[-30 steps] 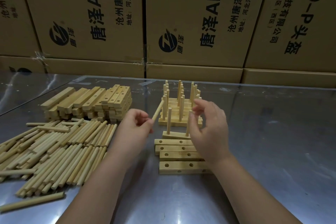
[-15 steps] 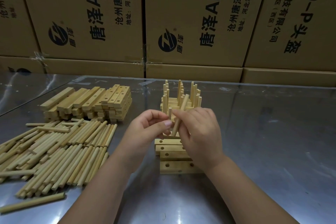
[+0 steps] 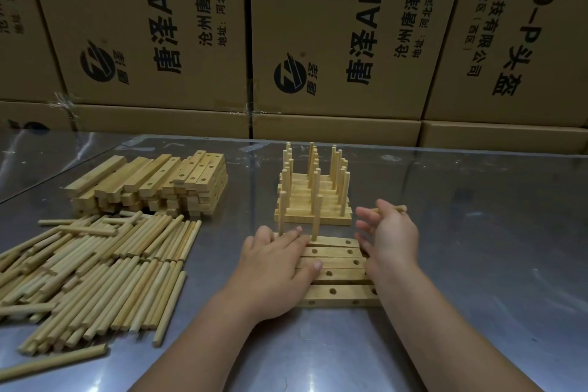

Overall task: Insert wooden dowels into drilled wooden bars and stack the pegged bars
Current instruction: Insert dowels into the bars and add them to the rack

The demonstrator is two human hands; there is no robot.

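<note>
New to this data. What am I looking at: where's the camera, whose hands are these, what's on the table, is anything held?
There is no robot here. A person works with bare hands, and one camera on their head looks forward and down.

The left hand lies flat on a row of drilled bars. The farthest bar has two upright dowels in it and one empty hole. The right hand, blurred, seems to hold a dowel.

Behind them stands the stack of pegged bars. To the left are loose dowels and unpegged bars. All of it sits on a metal table in front of cardboard boxes.
</note>
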